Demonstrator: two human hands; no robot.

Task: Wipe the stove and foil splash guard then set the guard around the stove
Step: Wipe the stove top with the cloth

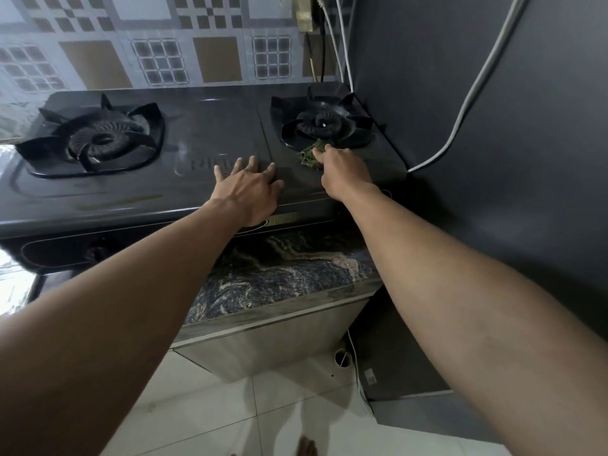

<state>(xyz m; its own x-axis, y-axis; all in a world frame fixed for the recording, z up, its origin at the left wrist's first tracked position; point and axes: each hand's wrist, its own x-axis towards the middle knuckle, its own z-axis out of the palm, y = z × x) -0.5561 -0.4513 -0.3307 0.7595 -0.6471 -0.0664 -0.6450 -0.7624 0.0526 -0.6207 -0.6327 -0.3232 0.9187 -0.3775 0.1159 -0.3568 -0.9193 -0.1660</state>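
A black two-burner gas stove (pixel 204 126) sits on a dark marbled counter. My left hand (pixel 250 189) lies flat on the stove top near its front middle, fingers spread, holding nothing. My right hand (pixel 342 172) is closed on a small green scrubbing pad (pixel 309 155), pressing it against the stove surface just in front of the right burner (pixel 324 125). The left burner (pixel 98 139) stands untouched. No foil splash guard is in view.
A tiled wall (pixel 158 51) runs behind the stove. A tall dark grey appliance (pixel 493 126) stands right beside it, with white cables (pixel 460 110) hanging over its side. The marbled counter edge (pixel 279 284) and white floor tiles lie below.
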